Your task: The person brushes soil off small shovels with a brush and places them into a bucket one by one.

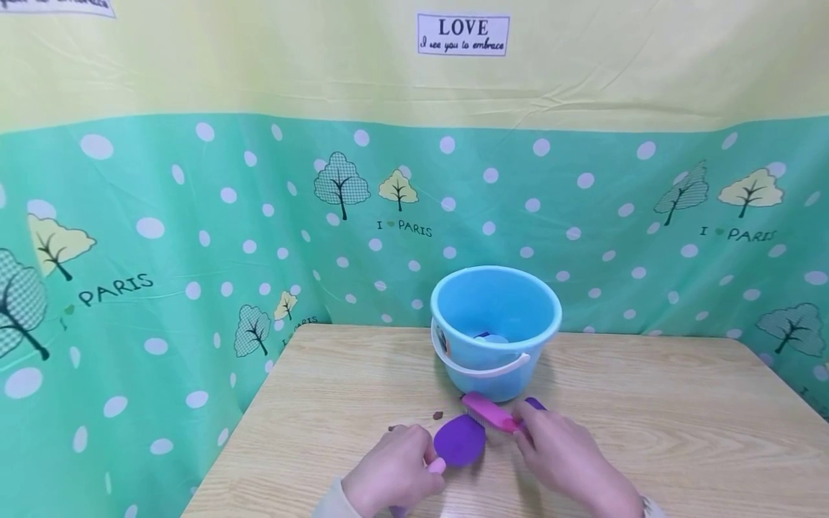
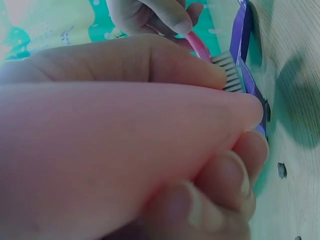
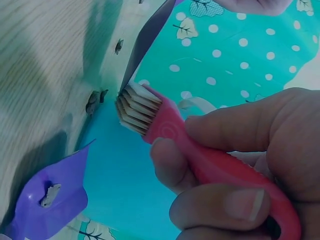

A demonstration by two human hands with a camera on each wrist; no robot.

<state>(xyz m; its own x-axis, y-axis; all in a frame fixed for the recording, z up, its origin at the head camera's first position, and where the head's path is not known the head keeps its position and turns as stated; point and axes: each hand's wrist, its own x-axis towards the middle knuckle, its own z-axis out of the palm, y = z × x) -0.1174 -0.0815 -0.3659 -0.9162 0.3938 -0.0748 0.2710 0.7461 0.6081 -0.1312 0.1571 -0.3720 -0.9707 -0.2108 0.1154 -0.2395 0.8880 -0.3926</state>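
Note:
My right hand [image 1: 570,453] grips a pink brush [image 3: 200,150] with pale bristles [image 3: 137,107]. In the head view the brush reaches left, its bristles at the edge of a flat, rounded purple piece [image 1: 460,440]. My left hand [image 1: 395,464], fingers curled, holds that piece by its near side; in the right wrist view it stands up as a thin dark purple sheet [image 3: 147,42], its lower edge at the bristles. Another purple piece [image 3: 52,200], with a greyish scrap [image 3: 51,195] on it, lies on the table beside the brush, partly hidden by my right hand in the head view.
A light blue bucket [image 1: 495,374] with a white handle [image 1: 482,372] stands just behind my hands, some blue and dark things [image 1: 492,337] inside. Small dark scraps [image 1: 437,415] lie on the wooden table [image 1: 654,417]. A green patterned curtain [image 1: 492,216] hangs behind it.

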